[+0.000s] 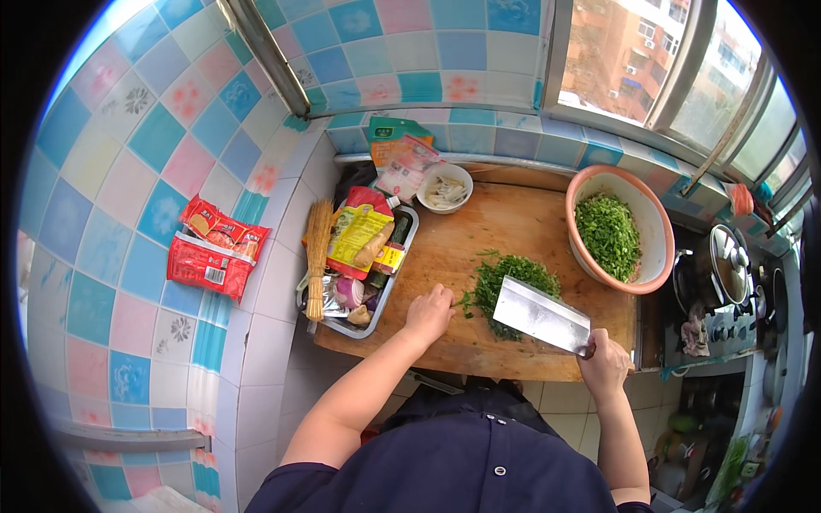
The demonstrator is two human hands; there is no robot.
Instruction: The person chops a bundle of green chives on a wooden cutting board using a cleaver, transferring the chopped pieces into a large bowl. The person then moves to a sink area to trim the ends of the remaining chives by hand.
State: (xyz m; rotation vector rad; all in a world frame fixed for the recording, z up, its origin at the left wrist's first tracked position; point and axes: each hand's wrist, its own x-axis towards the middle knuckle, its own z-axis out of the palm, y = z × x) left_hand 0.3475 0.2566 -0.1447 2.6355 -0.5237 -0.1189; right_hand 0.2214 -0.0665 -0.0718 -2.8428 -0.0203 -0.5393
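A pile of chopped green herbs lies on the wooden cutting board. My right hand grips the handle of a broad steel cleaver, whose blade lies over the near side of the pile. My left hand rests on the board just left of the greens, fingers curled, holding nothing that I can see. A pink-rimmed bowl at the board's right side holds more chopped greens.
A metal tray at the left holds packets, ginger, an onion and a small straw brush. A small white bowl stands at the back. Red packets lie on the tiled ledge. A lidded pot sits on the stove at right.
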